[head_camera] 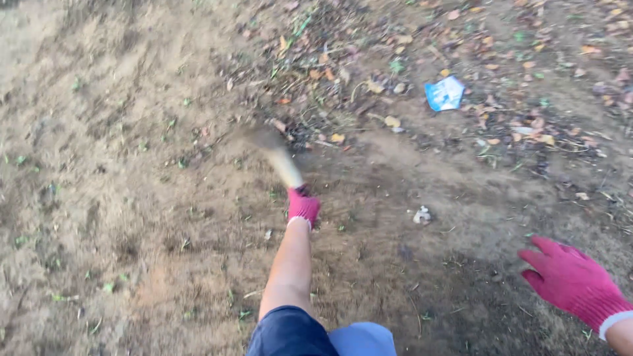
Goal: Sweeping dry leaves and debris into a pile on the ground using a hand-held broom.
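**Hand tool at the soil, one-handed**

Right hand (570, 280), pink glove, nearest: fingers spread wide, holding nothing, hovering over dark soil (409, 290). Left hand (303, 206), arm outstretched: fingers closed round the wooden handle of a tool (283, 163). The tool's head is motion-blurred, at the ground by the leaf litter (330, 72). Looks like a chopping stroke. Next stroke needs a firm grip and a clear line. Blue scrap (445, 93) lies beyond.

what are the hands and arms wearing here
Both hands wear magenta knit gloves with white cuffs at the wrist: the left hand and the right hand. The left forearm is bare up to a dark navy short sleeve. Beyond the right glove's cuff only a bit of bare wrist shows.
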